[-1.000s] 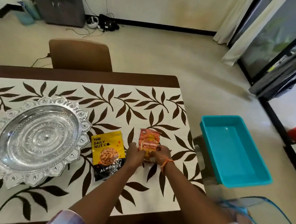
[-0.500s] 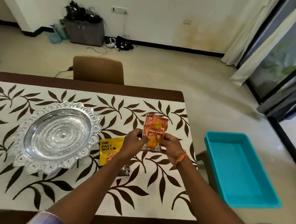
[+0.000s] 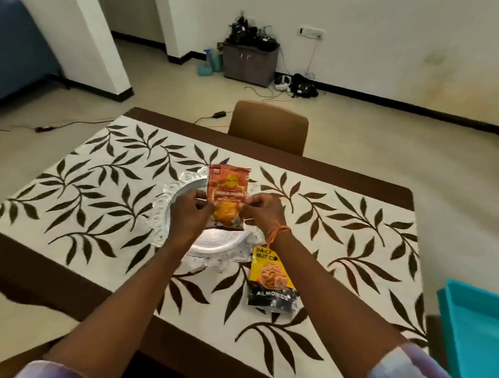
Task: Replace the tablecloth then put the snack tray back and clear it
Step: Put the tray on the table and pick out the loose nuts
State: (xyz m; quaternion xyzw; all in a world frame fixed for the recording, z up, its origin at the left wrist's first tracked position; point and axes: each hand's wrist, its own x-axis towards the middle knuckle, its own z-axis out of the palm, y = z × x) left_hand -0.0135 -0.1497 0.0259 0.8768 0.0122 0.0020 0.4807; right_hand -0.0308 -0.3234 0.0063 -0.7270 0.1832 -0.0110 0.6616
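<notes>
both hands pinching orange snack packet, perhaps above silver tray

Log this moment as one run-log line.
left hand: pinches orange snack packet | right hand: pinches it | over silver tray | almonds packet: on tablecloth

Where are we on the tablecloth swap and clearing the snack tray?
Done: the leaf-patterned white tablecloth covers the table and the ornate silver tray sits on it. In hand: both hands, left hand and right hand, hold the orange snack packet. Left: the yellow-and-black almond packet lies on the cloth.

Home dining room: clothed table, chair
</notes>
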